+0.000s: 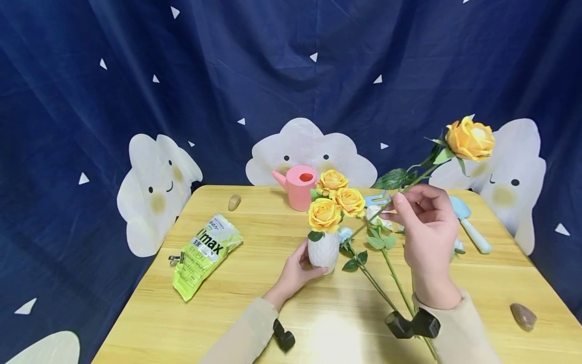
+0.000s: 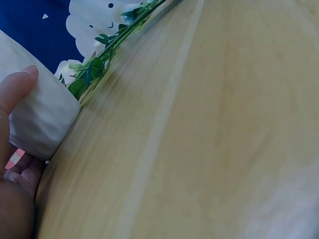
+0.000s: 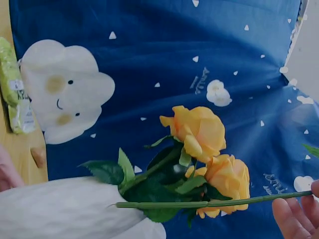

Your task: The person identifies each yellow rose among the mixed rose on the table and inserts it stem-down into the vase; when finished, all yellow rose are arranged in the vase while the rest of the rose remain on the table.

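Note:
My left hand [image 1: 294, 272] grips a white textured vase [image 1: 324, 255] low on its side; the left wrist view shows the thumb across the vase [image 2: 42, 114]. Several yellow roses [image 1: 325, 214] stand in it. Over the table to the right, my right hand [image 1: 429, 227] pinches the green stem of another yellow rose [image 1: 470, 139], its bloom tilted up to the right. That stem [image 3: 199, 204] slants down towards the vase, and its cut end shows by the vase mouth in the right wrist view. Whether it touches the rim I cannot tell.
A pink watering can [image 1: 300, 194] stands behind the vase. On the left lie a green bag [image 1: 206, 258] with a black clip and a stone [image 1: 234, 202]. Long-stemmed flowers, including a white one [image 1: 378, 216], lie right of the vase, near a blue trowel [image 1: 475, 235] and another stone [image 1: 524, 316].

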Available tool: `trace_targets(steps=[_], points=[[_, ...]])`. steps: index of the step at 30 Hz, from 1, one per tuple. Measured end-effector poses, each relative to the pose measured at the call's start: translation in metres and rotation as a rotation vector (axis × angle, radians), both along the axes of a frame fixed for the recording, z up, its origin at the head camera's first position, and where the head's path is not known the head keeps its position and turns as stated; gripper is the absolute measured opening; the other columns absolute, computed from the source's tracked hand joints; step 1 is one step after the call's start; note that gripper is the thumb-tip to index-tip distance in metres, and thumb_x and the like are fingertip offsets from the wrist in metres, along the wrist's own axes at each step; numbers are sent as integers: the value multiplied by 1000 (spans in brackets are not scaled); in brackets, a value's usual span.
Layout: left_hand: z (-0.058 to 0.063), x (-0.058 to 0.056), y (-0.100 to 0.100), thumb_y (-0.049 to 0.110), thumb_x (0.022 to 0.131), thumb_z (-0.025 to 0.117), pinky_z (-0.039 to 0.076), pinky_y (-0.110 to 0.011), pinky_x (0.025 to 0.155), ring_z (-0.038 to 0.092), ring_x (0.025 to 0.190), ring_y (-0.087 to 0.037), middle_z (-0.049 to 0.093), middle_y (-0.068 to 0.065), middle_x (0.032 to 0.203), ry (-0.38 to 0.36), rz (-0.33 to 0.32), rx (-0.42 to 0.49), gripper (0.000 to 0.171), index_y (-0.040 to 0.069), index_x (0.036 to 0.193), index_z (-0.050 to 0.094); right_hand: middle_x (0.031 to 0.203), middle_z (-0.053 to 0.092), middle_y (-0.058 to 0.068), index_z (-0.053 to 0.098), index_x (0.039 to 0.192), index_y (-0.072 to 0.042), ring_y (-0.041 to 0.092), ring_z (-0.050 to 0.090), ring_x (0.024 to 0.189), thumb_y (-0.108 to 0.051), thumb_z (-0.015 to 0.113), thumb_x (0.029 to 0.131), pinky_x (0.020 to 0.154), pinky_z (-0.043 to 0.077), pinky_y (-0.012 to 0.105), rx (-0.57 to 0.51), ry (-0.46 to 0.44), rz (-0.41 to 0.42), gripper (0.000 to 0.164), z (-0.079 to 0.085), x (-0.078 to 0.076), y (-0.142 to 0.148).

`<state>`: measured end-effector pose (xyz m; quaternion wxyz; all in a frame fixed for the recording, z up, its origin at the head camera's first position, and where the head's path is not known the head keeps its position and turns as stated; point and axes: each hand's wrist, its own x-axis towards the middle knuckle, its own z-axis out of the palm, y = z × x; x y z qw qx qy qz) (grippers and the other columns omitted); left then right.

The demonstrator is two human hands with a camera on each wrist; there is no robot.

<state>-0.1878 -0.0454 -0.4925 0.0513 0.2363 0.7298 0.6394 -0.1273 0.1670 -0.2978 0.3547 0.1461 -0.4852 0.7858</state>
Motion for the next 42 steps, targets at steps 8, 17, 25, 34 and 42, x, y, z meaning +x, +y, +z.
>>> trace_targets(steps=[8,17,25,34,42], points=[[-1,0,1,7,74,78,43,-35,95,52,112,-15,58,-3,119,7,-5,5,76,13,139,40,80,55,19,52,96,14,28,61,65,19,61,78,57,56,39,-87,94,-7,20,0,-8,-11],[-1,0,1,7,74,78,41,-35,98,51,116,-16,56,-5,123,6,-8,4,78,13,141,38,82,55,21,49,95,17,33,63,68,23,55,79,60,55,43,-77,181,-29,19,-10,-9,-21],[0,0,0,6,75,78,38,-34,101,48,120,-16,54,-6,127,-4,-13,12,81,14,143,35,80,56,18,50,96,17,28,61,70,22,56,80,62,56,41,-61,148,-2,18,-24,-8,-26],[0,1,1,5,74,78,38,-34,100,49,118,-17,56,-7,125,-4,-4,8,80,11,142,36,80,58,17,47,88,21,27,64,71,18,58,81,68,56,37,-6,83,-60,13,-51,-1,-29],[-1,1,1,5,74,78,38,-35,100,49,119,-18,55,-7,127,15,-5,15,80,11,142,36,79,60,16,49,90,21,25,65,70,13,62,81,68,56,33,-10,21,-85,18,-67,2,-35]])
